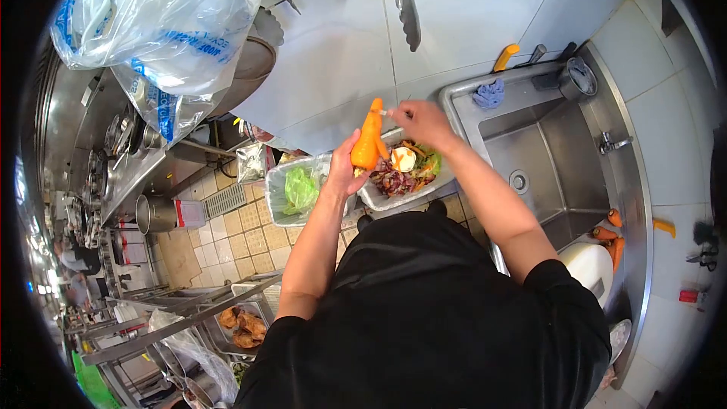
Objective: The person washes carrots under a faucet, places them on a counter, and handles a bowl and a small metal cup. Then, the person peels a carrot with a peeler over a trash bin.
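Note:
My left hand [346, 168] is wrapped round the thick end of a large peeled-looking orange carrot [367, 142]. The carrot points up and away from me, with a forked side piece. My right hand [424, 123] is closed on a small tool, and the tool's short pale tip [384, 112] meets the carrot near its thin end. The tool's kind is mostly hidden by my fingers. Below the carrot stands a lined bin [413, 198] holding purple leaves, orange peelings and a round white piece. Beside it, a second lined bin [275, 212] holds a green lettuce leaf [301, 191].
To the right is a steel sink [545, 148] with a faucet [613, 142], a blue cloth [490, 94] and several carrots [615, 246] by a white board [591, 266]. A plastic bag [166, 23] hangs upper left. Browned meat [244, 327] lies in a tray lower left.

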The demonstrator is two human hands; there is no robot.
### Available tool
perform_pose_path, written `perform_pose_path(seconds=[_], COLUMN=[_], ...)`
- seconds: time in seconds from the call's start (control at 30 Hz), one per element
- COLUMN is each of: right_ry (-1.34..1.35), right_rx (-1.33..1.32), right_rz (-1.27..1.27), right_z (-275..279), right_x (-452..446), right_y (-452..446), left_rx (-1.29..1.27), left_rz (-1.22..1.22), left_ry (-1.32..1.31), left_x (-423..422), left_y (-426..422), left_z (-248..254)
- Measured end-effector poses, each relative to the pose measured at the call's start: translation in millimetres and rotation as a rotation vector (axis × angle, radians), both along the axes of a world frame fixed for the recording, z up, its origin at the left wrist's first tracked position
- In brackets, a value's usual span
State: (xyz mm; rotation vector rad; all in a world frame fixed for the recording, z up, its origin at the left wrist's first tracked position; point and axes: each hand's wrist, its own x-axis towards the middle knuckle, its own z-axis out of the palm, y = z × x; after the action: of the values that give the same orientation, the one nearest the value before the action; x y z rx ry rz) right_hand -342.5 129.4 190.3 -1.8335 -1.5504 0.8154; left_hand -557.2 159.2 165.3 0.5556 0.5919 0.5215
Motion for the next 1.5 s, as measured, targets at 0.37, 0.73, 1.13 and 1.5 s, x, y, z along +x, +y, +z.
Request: perform_pose_path(seconds=[0.37,0.73,1.13,1.5], right_ry=[0.010,-0.079,-0.133,-0.038], right_rx=[0.014,0.084,0.054,0.125], right_rz=[-0.058,-0.300,-0.354,-0.013], right_z=[6.6,5.3,6.0,38.9], right_x=[-22.1,0.0,5.2,-55.4], right_y=[-17.3,-8.5,-19.9,-60.9], left_rx=[0.109,0.417,0.378,-0.124], left_rz=[0.121,-0.019,0.077,0.272], left_ry=[0.232,0.298,0.321,0.057], left_x=[5.7,-1.2,-3.1,21.1], left_y=[-4.1,-11.5,-17.7,-4.4], left_z=[0.3,10.5,-0.3,9.0])
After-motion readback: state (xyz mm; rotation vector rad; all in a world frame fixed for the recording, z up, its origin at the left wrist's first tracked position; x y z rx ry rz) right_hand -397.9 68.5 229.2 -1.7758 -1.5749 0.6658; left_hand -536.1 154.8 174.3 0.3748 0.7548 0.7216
